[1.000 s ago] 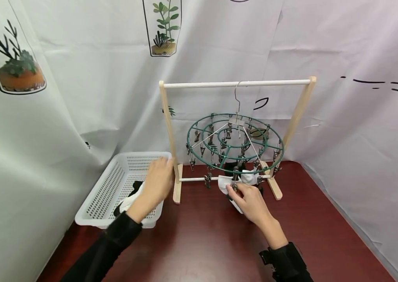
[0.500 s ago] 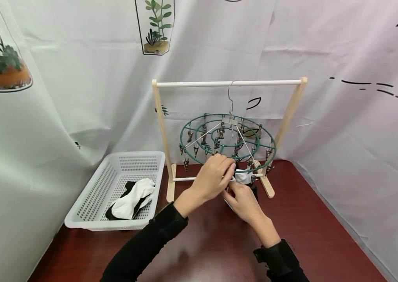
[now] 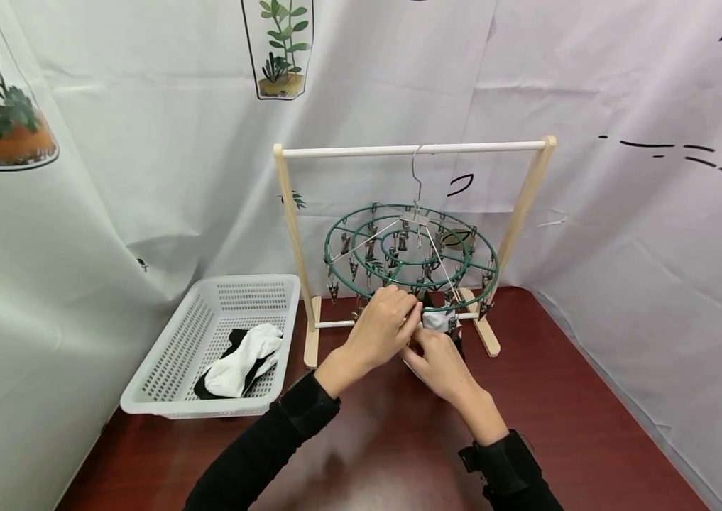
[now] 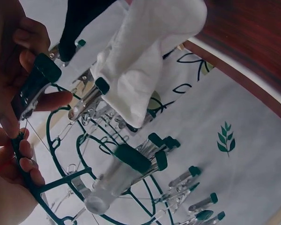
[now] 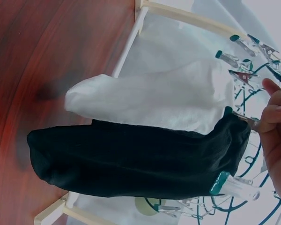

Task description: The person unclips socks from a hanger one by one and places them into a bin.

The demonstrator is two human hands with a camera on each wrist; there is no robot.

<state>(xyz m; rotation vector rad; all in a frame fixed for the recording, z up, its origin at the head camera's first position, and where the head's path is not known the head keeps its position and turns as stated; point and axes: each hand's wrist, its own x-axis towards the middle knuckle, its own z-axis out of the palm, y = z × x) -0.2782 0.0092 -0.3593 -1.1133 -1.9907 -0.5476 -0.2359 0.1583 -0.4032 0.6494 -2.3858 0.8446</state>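
A round green sock hanger [image 3: 414, 218] with several metal clips hangs from the rack's top bar. My left hand [image 3: 383, 323] grips its near rim; in the left wrist view, the fingers curl round the green ring [image 4: 61, 182]. Just below and to the right, my right hand [image 3: 440, 362] pinches a green-tipped clip [image 4: 36, 84] between thumb and fingers. In the right wrist view, a black sock [image 5: 136, 159] hangs by clips at its top edge, with a white sock [image 5: 150, 98] beside it. The hands partly cover the socks in the head view.
A white perforated basket [image 3: 143, 376] stands at the left with black and white socks [image 3: 242, 362] in it. The wooden rack [image 3: 529, 184] stands at the back of the dark red table [image 3: 361, 454], in front of a printed white curtain [image 3: 162, 128].
My left hand has moved right from above the basket to the hanger's near rim and taken hold there. My right hand stays low at the clip. The head view has shifted slightly.
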